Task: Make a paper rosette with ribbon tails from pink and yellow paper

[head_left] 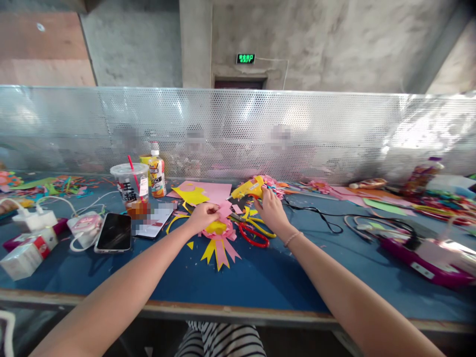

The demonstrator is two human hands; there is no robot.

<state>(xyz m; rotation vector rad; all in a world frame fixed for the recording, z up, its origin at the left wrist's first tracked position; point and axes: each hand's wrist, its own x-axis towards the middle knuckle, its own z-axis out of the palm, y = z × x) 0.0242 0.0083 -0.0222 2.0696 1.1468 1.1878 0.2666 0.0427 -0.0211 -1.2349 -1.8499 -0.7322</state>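
Note:
My left hand [204,217] pinches a small pink paper piece [224,210] above a pink and yellow paper rosette [215,228]. Yellow and pink paper tails [220,254] with notched ends spread from the rosette toward me. My right hand [270,206] is wrapped round a yellow hot glue gun [250,188], whose nozzle points left. Red-handled scissors [253,236] lie on the table beside the rosette, their blades partly covered by paper strips. Behind my hands lie a pink paper sheet [219,191] and a yellow paper scrap [192,194].
At left are a lidded plastic cup [130,186], a drink bottle [156,173], a phone [114,232] and chargers [35,218]. A black cord [320,214] runs right toward a purple power strip [424,263]. A perforated metal screen [238,129] borders the table's back.

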